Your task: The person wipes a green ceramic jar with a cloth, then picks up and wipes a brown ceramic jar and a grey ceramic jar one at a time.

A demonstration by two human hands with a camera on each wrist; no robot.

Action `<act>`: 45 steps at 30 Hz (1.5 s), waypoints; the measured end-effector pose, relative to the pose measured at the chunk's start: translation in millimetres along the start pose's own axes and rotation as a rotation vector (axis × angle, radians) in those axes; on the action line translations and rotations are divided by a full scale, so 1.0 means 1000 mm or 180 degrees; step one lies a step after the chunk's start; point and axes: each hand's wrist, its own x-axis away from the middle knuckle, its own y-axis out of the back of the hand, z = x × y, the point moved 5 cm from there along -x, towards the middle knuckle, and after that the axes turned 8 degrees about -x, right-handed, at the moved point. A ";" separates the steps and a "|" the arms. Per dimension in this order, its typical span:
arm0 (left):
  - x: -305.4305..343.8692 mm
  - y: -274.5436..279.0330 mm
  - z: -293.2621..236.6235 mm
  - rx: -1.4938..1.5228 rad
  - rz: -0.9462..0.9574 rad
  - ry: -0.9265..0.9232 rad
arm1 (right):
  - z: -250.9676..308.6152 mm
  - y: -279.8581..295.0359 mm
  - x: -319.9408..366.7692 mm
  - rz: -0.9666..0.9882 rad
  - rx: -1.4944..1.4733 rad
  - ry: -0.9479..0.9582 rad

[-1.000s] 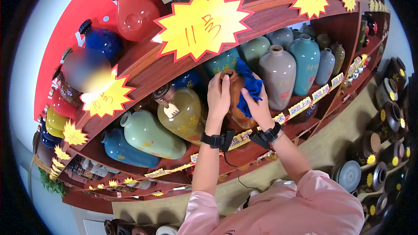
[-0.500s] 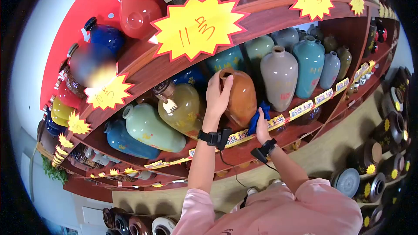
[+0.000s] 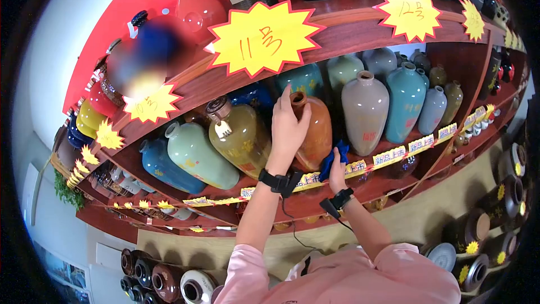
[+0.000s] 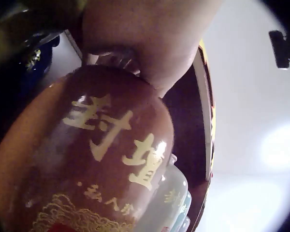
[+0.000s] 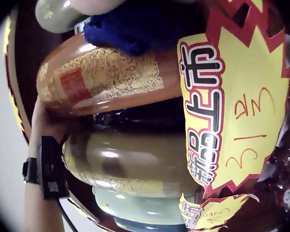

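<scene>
On the shelf (image 3: pixel 245 182): glossy orange-brown ceramic jar (image 3: pixel 316 138)
Left hand (image 3: pixel 288 129): grips its neck
Right hand (image 3: pixel 337 174): holds blue cloth (image 3: pixel 327 168)
Cloth: lowered, baring the jar's side

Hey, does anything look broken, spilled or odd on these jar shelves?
No damage or spill shows. The olive jar stands out: its neck is capped, with a pale fork-shaped piece below, while the orange jar is uncapped.

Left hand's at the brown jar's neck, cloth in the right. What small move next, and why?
I'd probably draw the blue cloth up the brown jar's side: the right hand holds it low by the jar, while the left hand grips the neck, which should steady things.
</scene>
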 end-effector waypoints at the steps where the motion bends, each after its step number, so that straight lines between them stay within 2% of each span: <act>1: 0.000 -0.004 -0.002 0.0013 -0.0293 0.0118 | -0.002 0.001 -0.001 0.0020 0.0054 -0.0085; 5: -0.002 -0.012 -0.007 -0.0162 -0.0695 0.0463 | -0.004 0.003 0.002 0.0011 -0.0123 -0.0271; 7: -0.004 -0.010 -0.006 -0.0036 -0.0702 0.0549 | -0.002 0.000 0.001 0.0015 -0.0282 -0.0057; 8: -0.005 -0.011 -0.004 0.0040 -0.0704 0.0505 | 0.000 -0.001 0.000 0.0017 -0.0364 0.0047; 13: -0.006 -0.013 0.006 0.0279 -0.0751 0.0256 | 0.002 0.000 0.003 0.0115 -0.0254 -0.0246; 17: -0.009 -0.013 0.015 0.0638 -0.0416 0.0198 | -0.004 0.006 -0.003 0.0238 -0.0096 -0.0434; 23: -0.014 -0.008 0.024 0.1084 0.0343 0.0051 | 0.012 -0.006 0.002 0.0329 -0.0109 -0.0127; 26: -0.012 -0.010 0.025 0.1142 0.0360 -0.0017 | 0.054 -0.032 0.010 0.0583 -0.0342 0.0468; 27: -0.011 -0.012 0.025 0.1156 0.0170 -0.0185 | 0.064 -0.040 0.007 0.0812 -0.0211 0.0587; 30: -0.010 -0.010 0.023 0.0959 0.0111 -0.0247 | 0.105 -0.076 0.006 0.1018 0.0309 0.1686; 31: -0.010 -0.004 0.018 0.0849 0.0007 -0.0412 | 0.120 -0.087 0.010 0.1074 0.0871 0.2225; 32: -0.009 -0.004 0.018 0.1013 0.0172 -0.0292 | 0.133 -0.098 0.014 0.1117 0.1442 0.2763; 33: -0.009 -0.004 0.020 0.0942 0.0189 -0.0293 | 0.141 -0.110 0.016 0.1473 0.1881 0.3038; 36: -0.005 -0.010 0.033 0.0927 0.0204 -0.0330 | 0.152 -0.132 0.026 0.1455 0.2504 0.3071; 38: -0.004 -0.008 0.030 0.0963 0.0200 -0.0361 | 0.151 -0.129 0.022 0.1521 0.2507 0.2971; 40: -0.004 -0.010 0.030 0.0885 0.0259 -0.0201 | 0.150 -0.124 0.018 0.1707 0.2309 0.2814; 41: -0.003 -0.012 0.030 0.0970 0.0380 -0.0005 | 0.149 -0.122 0.016 0.1629 0.2302 0.2866; 44: -0.006 -0.002 0.018 0.1008 0.0477 0.0064 | 0.139 -0.112 0.013 0.1304 0.1848 0.2847; 45: -0.006 0.001 0.016 0.0985 0.0458 0.0006 | 0.134 -0.108 0.013 0.1156 0.1299 0.2699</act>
